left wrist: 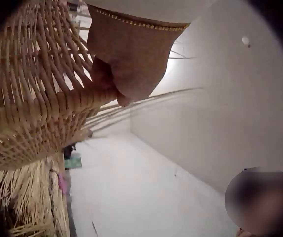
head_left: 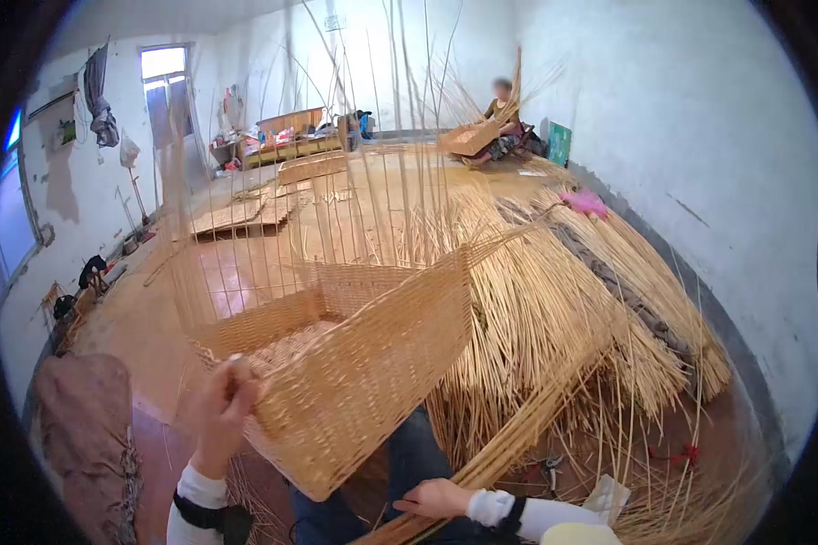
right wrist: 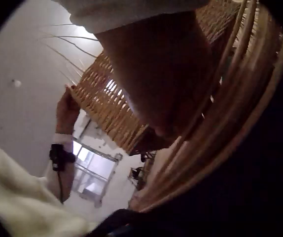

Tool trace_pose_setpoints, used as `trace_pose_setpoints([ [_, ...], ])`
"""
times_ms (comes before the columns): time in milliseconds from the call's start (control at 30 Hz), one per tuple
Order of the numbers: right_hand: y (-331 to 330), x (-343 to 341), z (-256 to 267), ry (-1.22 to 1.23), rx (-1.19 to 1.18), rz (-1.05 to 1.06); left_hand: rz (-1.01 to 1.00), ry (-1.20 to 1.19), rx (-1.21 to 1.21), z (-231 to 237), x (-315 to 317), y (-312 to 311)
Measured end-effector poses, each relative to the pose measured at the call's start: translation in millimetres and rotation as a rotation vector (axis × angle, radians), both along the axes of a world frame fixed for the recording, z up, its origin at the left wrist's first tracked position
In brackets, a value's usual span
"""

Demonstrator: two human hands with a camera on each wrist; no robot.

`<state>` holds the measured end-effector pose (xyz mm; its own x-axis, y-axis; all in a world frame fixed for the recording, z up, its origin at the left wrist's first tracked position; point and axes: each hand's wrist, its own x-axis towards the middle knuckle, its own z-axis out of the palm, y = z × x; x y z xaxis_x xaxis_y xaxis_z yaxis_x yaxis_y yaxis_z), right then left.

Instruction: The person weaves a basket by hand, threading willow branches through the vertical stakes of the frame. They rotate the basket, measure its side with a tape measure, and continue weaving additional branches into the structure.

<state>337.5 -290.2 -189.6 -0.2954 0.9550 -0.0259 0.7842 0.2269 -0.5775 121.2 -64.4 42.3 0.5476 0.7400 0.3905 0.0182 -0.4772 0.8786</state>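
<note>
A woven rectangular basket, tilted, stands over the person's legs, long upright stakes rising from its far sides. The left hand grips its near left corner at the rim; in the left wrist view that hand holds the woven edge. Low at the front, the right hand lies against a bundle of long thin rods that slants across the lap. In the right wrist view the right hand is dark beside the rods, its fingers mostly hidden.
Large heaps of rods cover the floor at the right, with pruning shears near them. A brown cloth lies at the left. Farther back are flat woven panels and another person seated with a basket.
</note>
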Motion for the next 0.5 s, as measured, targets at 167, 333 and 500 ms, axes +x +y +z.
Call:
trace_pose_setpoints([
  [167, -18.9, 1.7, 121.8, 0.478, 0.765, -0.643, -0.158, 0.122, 0.203, 10.7, 101.3, -66.8],
  [333, -5.4, 22.6, 158.5, 0.689, 0.776, -0.711, -0.583, 0.099, 0.033, -16.4, 149.0, -140.3],
  [500, -12.6, 48.7, 156.6, 0.469, 0.743, -0.816, -0.6, -0.16, 0.115, -34.1, 127.1, -136.5],
])
